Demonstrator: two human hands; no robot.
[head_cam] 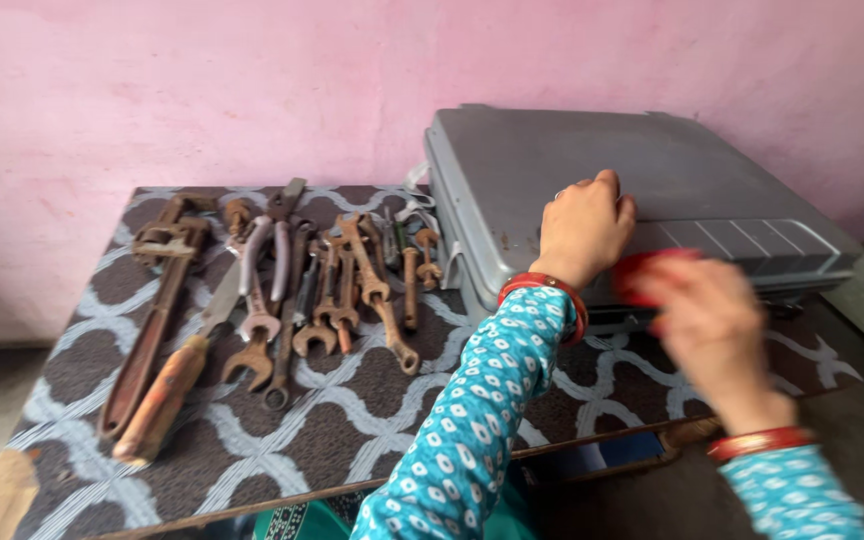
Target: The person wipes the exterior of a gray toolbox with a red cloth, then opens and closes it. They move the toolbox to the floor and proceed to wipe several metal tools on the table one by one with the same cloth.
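My left hand [584, 232] rests on the lid of a closed grey metal case [652, 180], knuckles up and fingers curled under. My right hand [714, 318] is blurred with motion at the case's front edge. Its fingertips are at a red thing [642, 272] there, and the blur hides whether they grip it. Both wrists wear red bangles, and the sleeves are teal with a white print.
The case stands on the right of a table with a brown and white patterned cloth [352, 420]. Several rusty tools lie in a row on the left: a pipe wrench [152, 320], pliers [270, 255], spanners [327, 300]. A pink wall rises behind.
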